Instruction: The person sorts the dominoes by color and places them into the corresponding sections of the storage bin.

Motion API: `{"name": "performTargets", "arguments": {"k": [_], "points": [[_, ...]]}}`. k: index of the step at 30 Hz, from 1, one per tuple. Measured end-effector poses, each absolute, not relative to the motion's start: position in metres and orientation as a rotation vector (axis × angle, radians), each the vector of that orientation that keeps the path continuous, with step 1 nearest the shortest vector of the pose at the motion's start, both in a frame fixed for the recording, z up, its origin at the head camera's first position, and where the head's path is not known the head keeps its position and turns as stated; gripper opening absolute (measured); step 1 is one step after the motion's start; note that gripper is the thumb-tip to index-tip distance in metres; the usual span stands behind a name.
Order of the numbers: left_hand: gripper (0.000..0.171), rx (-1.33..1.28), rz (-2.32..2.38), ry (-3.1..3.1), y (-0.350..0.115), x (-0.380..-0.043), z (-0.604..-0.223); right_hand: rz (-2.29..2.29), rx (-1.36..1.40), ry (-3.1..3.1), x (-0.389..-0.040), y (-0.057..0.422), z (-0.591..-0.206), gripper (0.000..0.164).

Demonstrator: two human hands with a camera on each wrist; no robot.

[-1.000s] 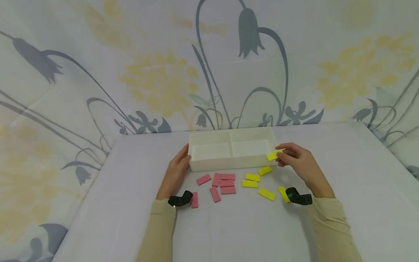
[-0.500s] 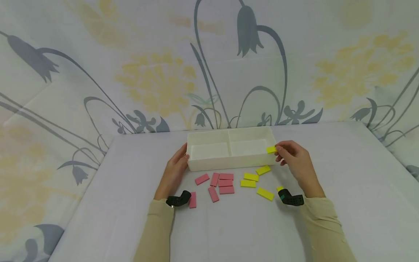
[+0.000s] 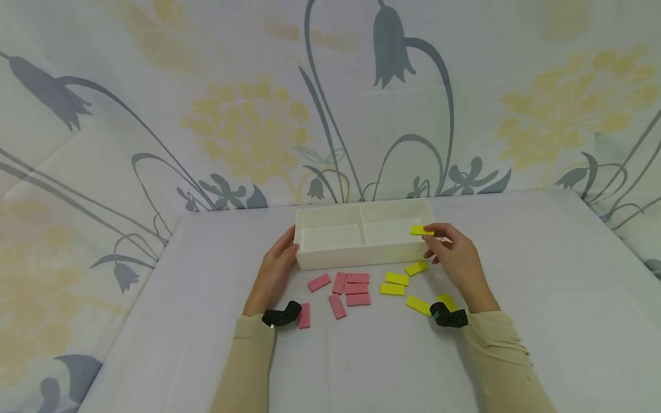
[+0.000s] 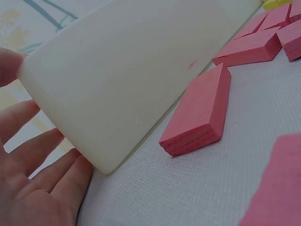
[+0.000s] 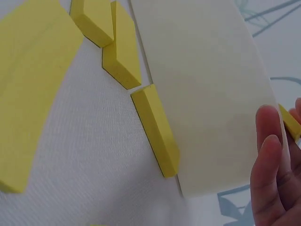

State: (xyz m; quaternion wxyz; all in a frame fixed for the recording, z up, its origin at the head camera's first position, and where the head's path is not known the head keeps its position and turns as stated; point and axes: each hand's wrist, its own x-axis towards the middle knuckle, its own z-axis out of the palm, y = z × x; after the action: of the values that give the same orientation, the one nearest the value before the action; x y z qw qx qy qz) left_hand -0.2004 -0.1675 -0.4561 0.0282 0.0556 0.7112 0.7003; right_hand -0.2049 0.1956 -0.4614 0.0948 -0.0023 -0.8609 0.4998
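A white two-compartment box [image 3: 341, 260] stands at the far side of the table. My left hand [image 3: 273, 275] rests against its left end; in the left wrist view the fingers [image 4: 40, 148] lie fairly straight along the end wall. With thumb and fingers, my right hand [image 3: 457, 261] pinches a yellow block [image 3: 420, 230] over the right compartment, near the right end. The right wrist view shows only a corner of that block, past the box wall [image 5: 207, 94]. Both compartments show bare floors.
Several pink blocks [image 3: 357, 288] lie in front of the box's left half. Several yellow blocks [image 3: 392, 289] lie before its right half, one [image 5: 157, 134] close along the front wall. A patterned cloth [image 3: 248, 115] hangs behind the table.
My right hand has moved left with the yellow block, from beside the box's right front corner to over the right compartment. My left hand stays at the left end.
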Motion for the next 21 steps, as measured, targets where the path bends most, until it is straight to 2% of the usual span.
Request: {"name": "performTargets", "arguments": {"k": [4, 13, 21], "points": [[0.049, 0.179, 2.150, 2.209, -0.168, -0.200, -0.457, 1.400, 0.000, -2.583, -0.215, 0.199, -0.479, 0.043], [0.052, 0.208, 2.220, 2.140, -0.168, -0.200, -0.456, 1.534, 0.031, -2.621, -0.185, 0.179, -0.423, 0.038], [0.050, 0.206, 2.173, 2.151, -0.163, -0.190, -0.437, 1.504, 0.019, -2.650, -0.182, 0.177, -0.419, 0.037]]}}
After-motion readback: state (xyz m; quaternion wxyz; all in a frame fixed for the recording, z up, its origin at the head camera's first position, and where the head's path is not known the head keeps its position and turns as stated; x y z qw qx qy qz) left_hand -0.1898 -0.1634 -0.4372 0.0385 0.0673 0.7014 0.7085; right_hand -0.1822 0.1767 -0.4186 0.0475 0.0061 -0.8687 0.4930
